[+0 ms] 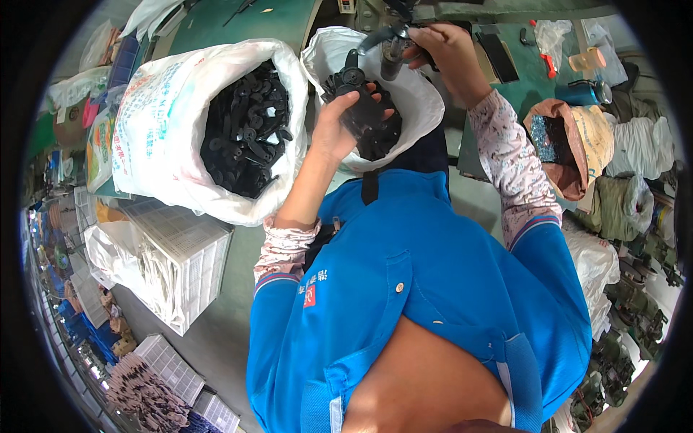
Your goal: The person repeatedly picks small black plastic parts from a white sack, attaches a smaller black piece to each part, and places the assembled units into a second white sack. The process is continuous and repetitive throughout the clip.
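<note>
My left hand (pixel 339 126) is closed around a black plastic part (pixel 351 75) with a round disc and a short upright arm. It is held over a white sack (pixel 426 108) with similar black parts (pixel 382 133) inside. Beyond the sack, my right hand (pixel 444 54) has its fingers curled beside a dark metal machine head (pixel 392 54). What those fingers grip is hidden. To the left, a larger white woven sack (pixel 162 119) gapes open, full of black plastic pieces (pixel 245 130) with round discs and flat arms.
A green workbench (pixel 245 32) runs along the far side. On the right stand a brown paper bag (pixel 577 169) of small metallic bits, a blue flask (pixel 577 92) and a red-handled tool (pixel 550 66). A white plastic crate (pixel 191 267) sits at lower left.
</note>
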### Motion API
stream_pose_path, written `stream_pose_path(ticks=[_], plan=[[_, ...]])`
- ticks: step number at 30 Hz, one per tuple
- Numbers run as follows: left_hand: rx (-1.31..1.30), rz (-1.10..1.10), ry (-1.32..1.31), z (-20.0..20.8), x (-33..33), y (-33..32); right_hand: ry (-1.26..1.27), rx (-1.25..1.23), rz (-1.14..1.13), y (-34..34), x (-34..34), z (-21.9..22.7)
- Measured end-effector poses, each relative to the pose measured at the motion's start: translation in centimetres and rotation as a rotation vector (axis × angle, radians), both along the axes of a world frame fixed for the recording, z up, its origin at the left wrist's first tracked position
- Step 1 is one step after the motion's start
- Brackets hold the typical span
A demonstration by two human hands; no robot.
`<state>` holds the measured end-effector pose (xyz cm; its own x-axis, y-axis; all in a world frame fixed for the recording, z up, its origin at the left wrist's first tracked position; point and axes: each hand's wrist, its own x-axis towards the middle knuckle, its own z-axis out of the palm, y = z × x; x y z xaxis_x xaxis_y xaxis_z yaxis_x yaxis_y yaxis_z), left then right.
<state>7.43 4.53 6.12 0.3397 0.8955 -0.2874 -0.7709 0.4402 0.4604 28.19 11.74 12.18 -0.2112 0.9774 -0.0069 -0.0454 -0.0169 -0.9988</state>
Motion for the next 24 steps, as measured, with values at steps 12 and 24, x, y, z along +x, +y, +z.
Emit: stream_pose_path(ticks=[12, 24], plan=[[0.152, -0.323, 0.295, -0.6, -0.3, 0.2, -0.185, -0.11, 0.116, -4.0, -0.3, -4.7], [0.197, -0.395, 0.289, 0.0, 0.6, 0.6, 0.077, -0.081, 0.121, -4.2, 1.6, -4.5]])
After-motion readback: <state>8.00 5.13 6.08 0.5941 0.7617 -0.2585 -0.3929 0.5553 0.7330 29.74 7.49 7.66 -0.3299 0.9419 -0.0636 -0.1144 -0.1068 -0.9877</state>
